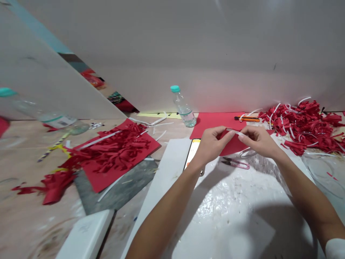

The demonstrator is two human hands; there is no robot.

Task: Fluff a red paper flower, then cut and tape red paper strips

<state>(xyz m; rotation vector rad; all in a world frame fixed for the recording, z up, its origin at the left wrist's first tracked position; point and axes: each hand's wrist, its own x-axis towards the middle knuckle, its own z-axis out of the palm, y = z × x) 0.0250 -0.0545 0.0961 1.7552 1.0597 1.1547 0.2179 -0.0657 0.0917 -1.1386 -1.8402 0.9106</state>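
Both hands are raised over the far part of a white board (229, 223). My left hand (214, 144) pinches the left end of a narrow white strip (237, 132) along the top edge of a red paper piece (232, 144). My right hand (257, 141) pinches the right end of the same strip, its thumb on top. The paper hangs between the hands, partly hidden by the fingers. Just below them on the board lie small pink-handled snips (237, 164) and a loop of white strip (248, 154). A phone (192, 153) lies partly behind my left wrist.
A clear bottle (184, 109) stands behind the hands, near red sheets (208, 122) and an orange cutter (247, 119). Red fringed tassels (299, 124) pile up at right. More fringed red paper (118, 147) lies at left, with another bottle (54, 117) and a white box (86, 233).
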